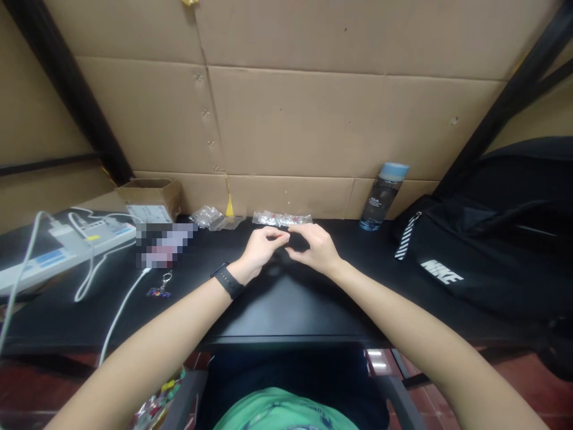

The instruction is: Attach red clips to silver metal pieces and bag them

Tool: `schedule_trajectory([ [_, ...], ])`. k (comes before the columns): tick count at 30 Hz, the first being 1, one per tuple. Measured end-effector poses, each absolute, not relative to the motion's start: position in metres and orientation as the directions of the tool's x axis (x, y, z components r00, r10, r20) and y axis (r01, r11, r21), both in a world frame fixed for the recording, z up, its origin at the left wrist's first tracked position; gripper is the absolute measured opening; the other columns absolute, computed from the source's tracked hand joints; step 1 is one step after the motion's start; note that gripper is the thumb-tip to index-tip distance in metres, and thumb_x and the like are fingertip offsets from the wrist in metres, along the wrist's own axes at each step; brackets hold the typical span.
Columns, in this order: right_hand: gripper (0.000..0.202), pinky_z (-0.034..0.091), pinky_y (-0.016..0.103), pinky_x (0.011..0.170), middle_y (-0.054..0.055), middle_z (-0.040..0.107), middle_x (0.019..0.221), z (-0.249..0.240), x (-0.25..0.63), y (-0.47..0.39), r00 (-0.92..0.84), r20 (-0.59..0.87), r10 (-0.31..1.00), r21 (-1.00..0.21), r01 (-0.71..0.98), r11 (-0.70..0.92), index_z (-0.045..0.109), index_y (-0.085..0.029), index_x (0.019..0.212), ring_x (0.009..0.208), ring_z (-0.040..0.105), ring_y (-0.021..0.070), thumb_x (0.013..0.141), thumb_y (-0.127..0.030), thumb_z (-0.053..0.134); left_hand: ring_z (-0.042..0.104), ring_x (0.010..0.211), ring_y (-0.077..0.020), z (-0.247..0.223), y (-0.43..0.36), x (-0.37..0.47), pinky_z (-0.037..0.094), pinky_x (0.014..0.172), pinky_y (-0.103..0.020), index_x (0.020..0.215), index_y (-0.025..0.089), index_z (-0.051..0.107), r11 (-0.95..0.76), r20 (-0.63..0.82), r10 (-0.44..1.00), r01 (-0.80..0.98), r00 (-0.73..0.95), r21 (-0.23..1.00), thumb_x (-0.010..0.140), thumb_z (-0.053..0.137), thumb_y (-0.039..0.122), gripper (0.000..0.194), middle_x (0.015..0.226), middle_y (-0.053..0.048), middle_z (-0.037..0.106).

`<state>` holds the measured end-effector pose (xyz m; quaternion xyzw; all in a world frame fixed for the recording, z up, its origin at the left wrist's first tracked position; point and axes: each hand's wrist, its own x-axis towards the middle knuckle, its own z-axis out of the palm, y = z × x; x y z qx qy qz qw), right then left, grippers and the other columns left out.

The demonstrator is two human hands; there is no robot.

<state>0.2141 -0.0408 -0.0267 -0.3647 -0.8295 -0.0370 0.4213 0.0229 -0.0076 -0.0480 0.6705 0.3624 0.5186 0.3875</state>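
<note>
Both hands meet above the middle of the black table (286, 310). On my left hand (263, 248) the thumb and index finger are pinched together; a tiny reddish spot shows between them, too small to name. My right hand (316, 246) curves toward it, its thumb and index finger apart around the left fingertips, with nothing clearly seen between them. A dark watch (227, 280) is on the left wrist. Just behind the hands lies a clear plastic packet (282, 219) with small red marks.
Crumpled clear bags (210, 218) and an open cardboard box (150, 197) sit at the back left. Nearer are a white power strip (67, 254), cables and a keyring charm (159, 292). A water bottle (382, 197) and a black bag (474, 257) stand to the right.
</note>
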Motion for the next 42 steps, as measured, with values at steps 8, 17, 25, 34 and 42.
schedule_trajectory([
  [8, 0.041, 0.058, 0.036, 0.078, 0.006, 0.078, 0.096, -0.029, 0.205, -0.041, -0.145, 0.607, 0.781, -0.674, 0.426, 0.603, 0.070, -0.021, 0.108, 0.088, 0.074, 0.0245, 0.070, -0.031, 0.082, 0.068, 0.094, -0.0230, -0.046, -0.008, 0.022, 0.050, 0.092, -0.036, 0.084, 0.016, 0.080, -0.401, 0.381, 0.894, 0.043, 0.235, 0.915, 0.077, 0.079, 0.039, 0.024, 0.096, -0.008, 0.075],
  [17, 0.041, 0.052, 0.028, 0.063, 0.008, 0.077, 0.079, -0.024, 0.206, -0.037, -0.088, 0.235, 0.968, -0.970, 0.048, 0.240, 0.073, -0.015, 0.093, 0.071, 0.072, 0.0203, 0.068, -0.044, 0.088, 0.068, 0.090, -0.0226, -0.040, -0.010, 0.020, 0.050, 0.085, -0.034, 0.088, 0.020, 0.081, -0.583, 0.530, 0.809, 0.232, 0.254, 0.779, 0.084, 0.075, 0.039, 0.020, 0.094, -0.006, 0.076],
  [25, 0.041, 0.047, 0.026, 0.059, 0.008, 0.077, 0.082, -0.027, 0.210, -0.031, -0.086, 0.200, 0.976, -0.979, 0.019, 0.203, 0.074, -0.014, 0.097, 0.071, 0.071, 0.0179, 0.070, -0.042, 0.088, 0.062, 0.097, -0.0236, -0.024, -0.014, 0.008, 0.045, 0.091, -0.037, 0.095, 0.025, 0.079, -0.727, 0.615, 0.676, 0.498, 0.405, 0.472, 0.092, 0.069, 0.034, 0.014, 0.096, -0.003, 0.076],
  [34, 0.043, 0.050, 0.026, 0.059, 0.008, 0.078, 0.082, -0.025, 0.211, -0.034, -0.097, 0.197, 0.976, -0.978, 0.043, 0.202, 0.074, -0.015, 0.098, 0.071, 0.071, 0.0178, 0.069, -0.042, 0.089, 0.060, 0.099, -0.0243, -0.019, -0.020, 0.010, 0.041, 0.091, -0.037, 0.089, 0.025, 0.079, -0.711, 0.597, 0.690, 0.534, 0.408, 0.457, 0.093, 0.069, 0.031, 0.012, 0.092, -0.003, 0.077],
  [42, 0.050, 0.060, 0.035, 0.083, 0.009, 0.079, 0.092, -0.026, 0.210, -0.034, -0.145, 0.300, 0.943, -0.948, 0.067, 0.312, 0.073, -0.016, 0.100, 0.087, 0.075, 0.0227, 0.059, -0.036, 0.094, 0.062, 0.097, -0.0238, -0.022, -0.019, 0.010, 0.041, 0.088, -0.037, 0.088, 0.023, 0.078, -0.696, 0.582, 0.706, 0.548, 0.404, 0.464, 0.090, 0.071, 0.026, 0.008, 0.092, -0.004, 0.077],
])
